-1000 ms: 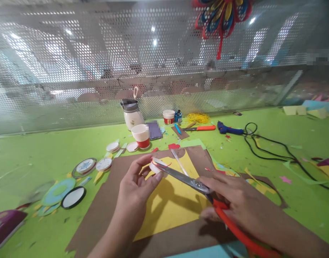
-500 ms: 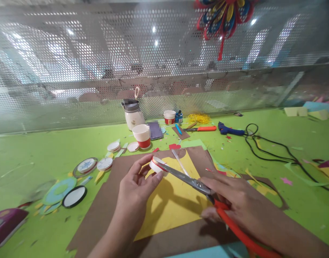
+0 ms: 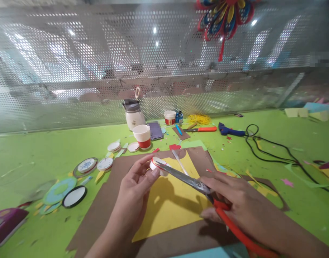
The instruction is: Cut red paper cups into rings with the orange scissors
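Between its thumb and fingers, my left hand (image 3: 137, 190) pinches a small round white paper cup bottom (image 3: 161, 170) with a red edge. My right hand (image 3: 234, 200) grips scissors (image 3: 190, 180) with orange-red handles. Their blades look closed or nearly so, and the tip reaches the rim of the cup bottom; whether it cuts into the paper I cannot tell. Under both hands lies a yellow sheet (image 3: 177, 211) on brown card (image 3: 100, 211). A white pen-like stick (image 3: 180, 162) rests on the yellow sheet, just beyond the blades.
A red-and-white paper cup (image 3: 142, 136) stands beyond the card, near a white flask (image 3: 134, 116) and a phone (image 3: 155, 131). To the left lie white discs (image 3: 104, 164) and a purple stapler-like tool (image 3: 8, 227). A blue glue gun (image 3: 231, 129) trails black cord at right.
My left hand has turned the cup bottom slightly, and its thumb has shifted a little left and up along it. The scissors have barely moved.
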`<control>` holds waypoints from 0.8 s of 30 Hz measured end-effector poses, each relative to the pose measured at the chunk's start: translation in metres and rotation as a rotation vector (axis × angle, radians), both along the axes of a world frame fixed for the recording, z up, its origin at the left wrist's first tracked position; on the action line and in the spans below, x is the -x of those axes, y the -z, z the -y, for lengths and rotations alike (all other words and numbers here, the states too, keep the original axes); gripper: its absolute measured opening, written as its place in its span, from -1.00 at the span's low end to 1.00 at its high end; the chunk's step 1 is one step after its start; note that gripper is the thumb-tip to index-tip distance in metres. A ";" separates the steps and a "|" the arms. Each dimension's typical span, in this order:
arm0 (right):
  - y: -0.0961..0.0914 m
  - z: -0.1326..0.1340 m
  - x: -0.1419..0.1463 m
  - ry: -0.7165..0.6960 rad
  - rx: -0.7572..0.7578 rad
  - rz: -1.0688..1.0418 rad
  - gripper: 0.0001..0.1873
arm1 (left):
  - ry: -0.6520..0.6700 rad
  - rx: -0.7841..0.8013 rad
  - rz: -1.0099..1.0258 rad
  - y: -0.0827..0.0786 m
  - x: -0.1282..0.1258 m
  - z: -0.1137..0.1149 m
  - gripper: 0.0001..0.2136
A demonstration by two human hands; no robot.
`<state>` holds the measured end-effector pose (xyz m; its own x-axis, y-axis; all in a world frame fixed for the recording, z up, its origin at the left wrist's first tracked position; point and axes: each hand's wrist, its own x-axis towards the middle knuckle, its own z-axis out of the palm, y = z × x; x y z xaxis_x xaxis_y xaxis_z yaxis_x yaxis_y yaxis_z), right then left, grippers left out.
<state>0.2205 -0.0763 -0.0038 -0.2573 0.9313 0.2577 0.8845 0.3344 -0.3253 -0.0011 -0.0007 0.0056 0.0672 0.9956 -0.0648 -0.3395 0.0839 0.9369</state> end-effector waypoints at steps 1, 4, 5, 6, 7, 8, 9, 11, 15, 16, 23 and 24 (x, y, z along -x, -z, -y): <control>0.000 0.000 0.000 0.001 0.019 -0.004 -0.46 | 0.003 -0.004 -0.008 0.000 0.000 0.000 -0.61; 0.000 0.000 -0.001 -0.005 0.060 -0.002 -0.48 | 0.023 0.003 -0.028 0.001 -0.001 0.000 -0.59; 0.000 0.000 -0.002 -0.005 0.064 0.000 -0.48 | 0.027 0.006 -0.030 0.001 -0.002 0.000 -0.58; 0.000 0.000 -0.002 -0.006 0.065 0.002 -0.48 | 0.028 0.006 -0.031 0.001 -0.002 0.000 -0.58; 0.000 -0.001 -0.002 -0.007 0.064 0.003 -0.48 | 0.026 0.006 -0.031 0.001 -0.002 0.000 -0.57; -0.001 -0.001 -0.003 -0.009 0.065 0.002 -0.49 | 0.024 0.005 -0.032 0.001 -0.002 0.000 -0.56; -0.001 -0.001 -0.003 -0.013 0.069 -0.002 -0.49 | 0.024 0.006 -0.035 0.001 -0.002 0.000 -0.55; -0.001 -0.001 -0.003 -0.021 0.076 -0.014 -0.49 | 0.023 0.012 -0.037 0.001 -0.002 -0.001 -0.52; 0.001 -0.001 -0.003 -0.033 0.075 -0.030 -0.47 | 0.036 0.020 -0.022 0.001 -0.002 0.000 -0.52; 0.001 -0.001 -0.003 -0.034 0.070 -0.027 -0.47 | 0.038 0.024 -0.023 0.001 -0.002 0.000 -0.53; 0.003 -0.001 -0.004 -0.042 0.066 -0.046 -0.53 | 0.045 0.039 -0.027 -0.001 -0.002 0.002 -0.54; 0.004 -0.001 -0.004 -0.042 0.071 -0.057 -0.54 | 0.050 0.045 -0.024 -0.002 -0.002 0.003 -0.55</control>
